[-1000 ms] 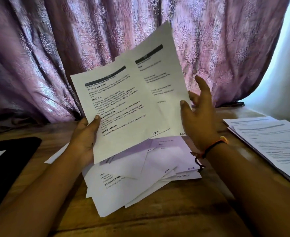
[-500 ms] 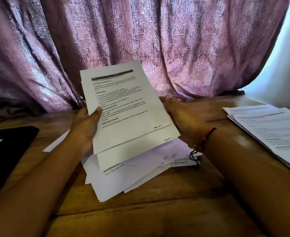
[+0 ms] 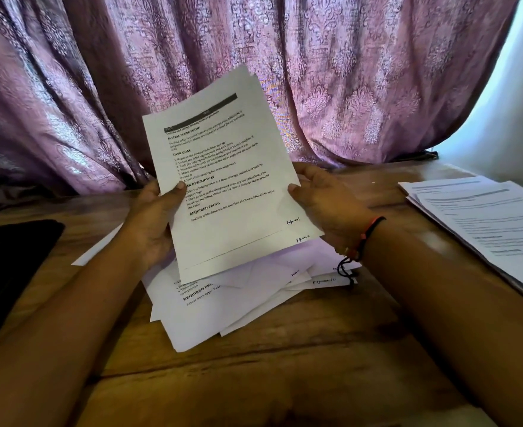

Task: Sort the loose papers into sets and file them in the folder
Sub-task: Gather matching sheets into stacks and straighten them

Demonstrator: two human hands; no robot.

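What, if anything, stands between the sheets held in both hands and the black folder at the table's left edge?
Nothing upright does. The held sheets are gripped by the left hand and right hand; toward the black folder lie only bare table and one loose sheet's flat corner.

On the table (image 3: 254, 380) a pile (image 3: 207, 318) lies central under held sheets (image 3: 223, 186), stack (image 3: 485, 226) right, folder (image 3: 7, 257) left.

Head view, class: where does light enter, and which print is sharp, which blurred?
Head view: daylight enters at the right, past the curtain; print on the held sheets reads sharp; the stack at the right edge blurs; the near table lies in shadow.
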